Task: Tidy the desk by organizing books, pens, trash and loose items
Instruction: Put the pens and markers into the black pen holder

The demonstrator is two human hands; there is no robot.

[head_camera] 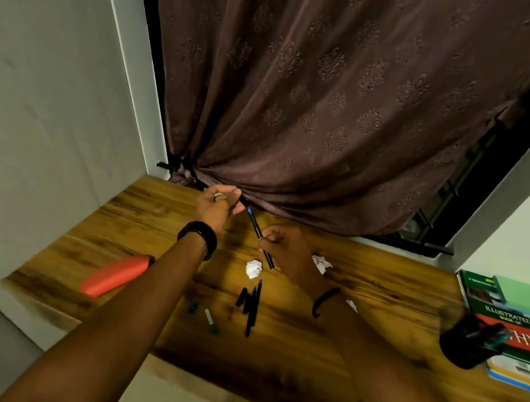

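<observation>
Head-camera view: a dark pen (255, 227) is being held above the wooden surface (137, 216), its upper end being pinched by the left hand (218, 207) and its lower part being gripped by the right hand (284, 246). Just below, loose pens (252, 302) and a crumpled paper ball (253, 268) are lying on the surface, with a black holder (469, 345) and stacked books (514, 317) at right.

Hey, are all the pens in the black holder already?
No, several pens lie loose on the desk, away from the black holder.
</observation>
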